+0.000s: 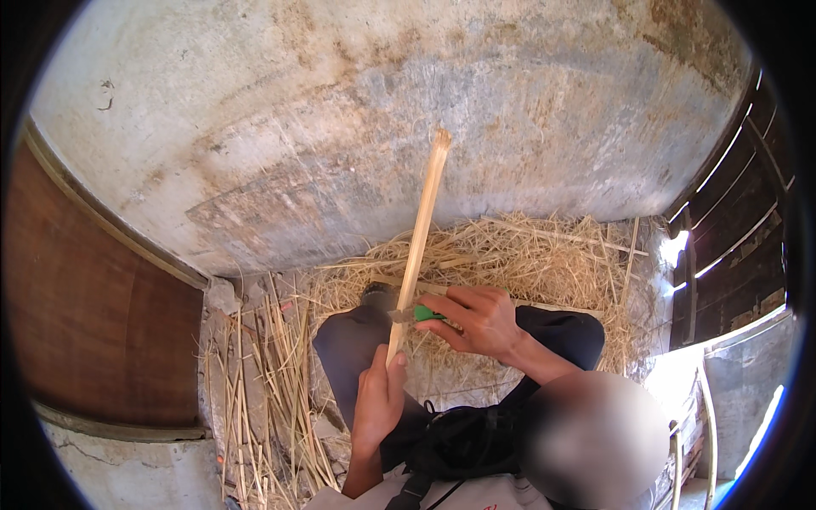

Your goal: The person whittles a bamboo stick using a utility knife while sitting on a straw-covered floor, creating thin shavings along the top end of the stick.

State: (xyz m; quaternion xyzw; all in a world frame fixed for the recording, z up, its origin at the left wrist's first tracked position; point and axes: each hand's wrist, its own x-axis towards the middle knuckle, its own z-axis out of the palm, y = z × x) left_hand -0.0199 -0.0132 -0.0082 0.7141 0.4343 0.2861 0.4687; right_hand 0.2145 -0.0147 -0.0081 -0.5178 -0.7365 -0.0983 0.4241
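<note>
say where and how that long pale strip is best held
Probably by the lower end of the long pale strip, coming from the lower left, as the left hand does. It is slender and slants upward, so a hand can likely close around its narrow width there, below the green-handled tool in the right hand.

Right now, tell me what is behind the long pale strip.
Behind the strip are the stained wall and, lower, loose shavings; whatever the strip directly covers is hidden.
</note>
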